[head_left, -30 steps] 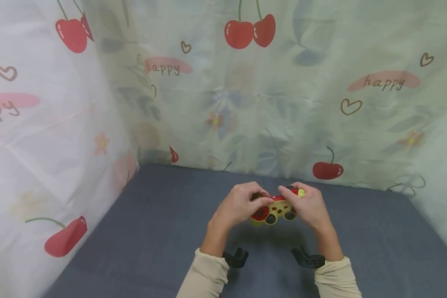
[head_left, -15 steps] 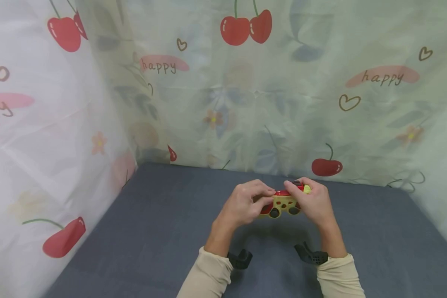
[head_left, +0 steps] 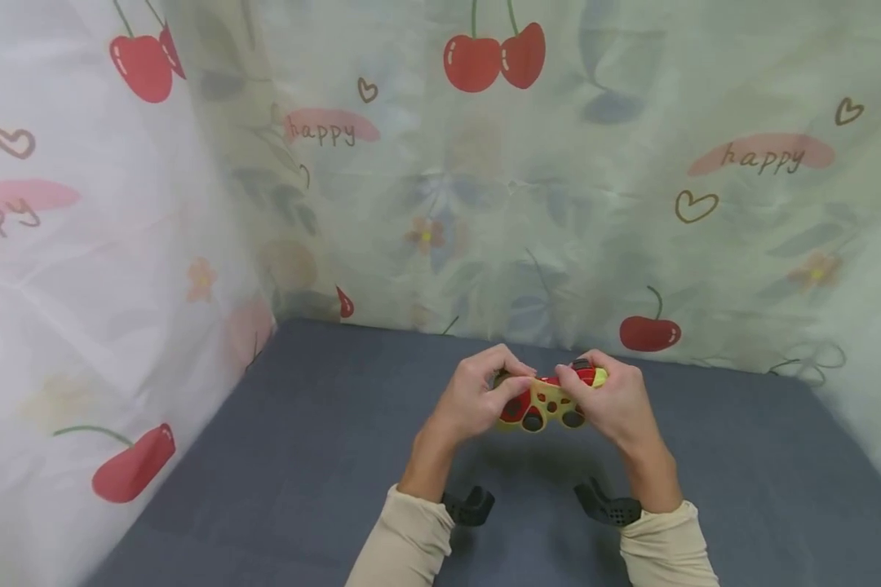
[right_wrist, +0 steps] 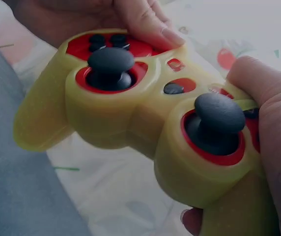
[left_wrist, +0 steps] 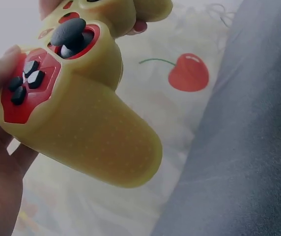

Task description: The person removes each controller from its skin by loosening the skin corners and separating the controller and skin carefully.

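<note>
A red game controller in a translucent yellow silicone cover [head_left: 552, 392] is held above the grey table by both hands. My left hand [head_left: 475, 399] pinches its upper left edge, thumb near the top middle. The right hand [head_left: 624, 404] grips the right end, with the thumb on the top edge. Bare red casing shows at the upper right in the head view. A yellow rim strip lies by the right thumb [right_wrist: 258, 78] in the right wrist view. The left wrist view shows the covered left handle [left_wrist: 96, 128] and red direction-pad panel [left_wrist: 32, 81]. The controller's back is hidden.
A dark grey cloth [head_left: 323, 456] covers the table. Fabric printed with cherries hangs at the back [head_left: 514, 187] and on the left [head_left: 103, 310]. Black camera mounts sit at the left wrist [head_left: 471, 507] and right wrist [head_left: 609, 505].
The controller rose and shifted right, then came back left, and more of its left face shows now. The left fingers moved along the top edge. Both hands keep hold.
</note>
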A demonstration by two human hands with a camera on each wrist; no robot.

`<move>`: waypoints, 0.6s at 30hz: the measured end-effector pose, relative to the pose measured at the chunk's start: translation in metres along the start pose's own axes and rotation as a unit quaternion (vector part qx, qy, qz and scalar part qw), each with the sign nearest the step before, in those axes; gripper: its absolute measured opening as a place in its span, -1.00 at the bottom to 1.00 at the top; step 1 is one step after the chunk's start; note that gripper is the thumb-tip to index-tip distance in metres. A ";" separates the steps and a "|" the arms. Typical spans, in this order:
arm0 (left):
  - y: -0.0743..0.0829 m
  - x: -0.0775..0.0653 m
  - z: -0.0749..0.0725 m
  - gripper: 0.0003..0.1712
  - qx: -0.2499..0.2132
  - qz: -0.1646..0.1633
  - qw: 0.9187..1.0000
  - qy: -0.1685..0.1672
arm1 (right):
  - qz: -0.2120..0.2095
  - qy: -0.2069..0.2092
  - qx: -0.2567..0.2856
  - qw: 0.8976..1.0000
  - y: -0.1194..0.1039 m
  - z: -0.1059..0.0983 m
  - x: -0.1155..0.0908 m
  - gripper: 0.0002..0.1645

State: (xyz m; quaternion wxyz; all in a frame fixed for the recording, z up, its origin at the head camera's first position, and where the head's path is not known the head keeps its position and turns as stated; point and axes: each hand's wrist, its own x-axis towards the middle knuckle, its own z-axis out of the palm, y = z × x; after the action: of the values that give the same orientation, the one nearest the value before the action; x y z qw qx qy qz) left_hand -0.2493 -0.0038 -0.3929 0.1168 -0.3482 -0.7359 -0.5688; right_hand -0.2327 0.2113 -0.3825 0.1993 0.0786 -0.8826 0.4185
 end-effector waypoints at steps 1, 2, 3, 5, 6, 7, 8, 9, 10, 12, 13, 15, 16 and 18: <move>0.000 0.000 -0.001 -0.93 -0.008 0.002 1.000 0.000 | -0.009 0.000 -0.001 1.000 -0.001 0.000 -0.001 -0.71; 0.000 0.000 -0.002 -0.93 -0.018 0.004 1.000 -0.002 | -0.015 -0.002 -0.002 1.000 -0.002 -0.001 -0.002 -0.72; 0.001 0.000 -0.003 -0.92 -0.025 0.006 1.000 -0.004 | -0.022 -0.003 -0.003 1.000 -0.003 -0.001 -0.002 -0.72; 0.001 0.000 -0.003 -0.91 -0.039 0.005 0.999 -0.012 | -0.029 -0.012 -0.002 1.000 -0.003 -0.003 -0.003 -0.73; 0.001 0.000 -0.003 -0.91 -0.042 0.003 0.999 -0.019 | -0.032 -0.018 -0.001 0.999 -0.003 -0.003 -0.003 -0.74; 0.001 0.000 -0.004 -0.91 -0.042 -0.001 0.999 -0.028 | -0.035 -0.026 0.002 0.999 -0.003 -0.004 -0.003 -0.75; 0.002 0.000 -0.005 -0.91 -0.044 -0.007 0.998 -0.037 | -0.036 -0.035 0.005 0.999 -0.003 -0.004 -0.003 -0.76; 0.003 0.000 -0.006 -0.90 -0.043 -0.012 0.998 -0.045 | -0.039 -0.044 0.008 0.998 -0.002 -0.004 -0.003 -0.76; 0.004 0.000 -0.007 -0.89 -0.041 -0.017 0.998 -0.053 | -0.041 -0.052 0.011 0.998 -0.002 -0.004 -0.003 -0.77; 0.006 0.000 -0.008 -0.87 -0.037 -0.024 0.997 -0.066 | -0.047 -0.061 0.018 0.997 -0.001 -0.004 -0.003 -0.78; 0.007 0.000 -0.009 -0.87 -0.038 -0.027 0.997 -0.069 | -0.050 -0.063 0.021 0.997 -0.001 -0.004 -0.003 -0.78; 0.007 0.000 -0.010 -0.87 -0.037 -0.027 0.997 -0.070 | -0.057 -0.063 0.023 0.996 -0.001 -0.004 -0.004 -0.79; 0.007 0.000 -0.010 -0.87 -0.037 -0.026 0.997 -0.068 | -0.061 -0.062 0.025 0.996 -0.002 -0.004 -0.004 -0.79; 0.006 0.000 -0.010 -0.87 -0.038 -0.022 0.997 -0.062 | -0.070 -0.059 0.029 0.995 -0.003 -0.005 -0.005 -0.79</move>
State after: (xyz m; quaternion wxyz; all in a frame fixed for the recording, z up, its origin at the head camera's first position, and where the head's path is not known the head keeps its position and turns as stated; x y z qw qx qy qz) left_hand -0.2481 -0.0123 -0.3851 0.0453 -0.3702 -0.7275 -0.5760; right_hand -0.2262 0.2130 -0.3796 0.1729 0.1709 -0.8726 0.4236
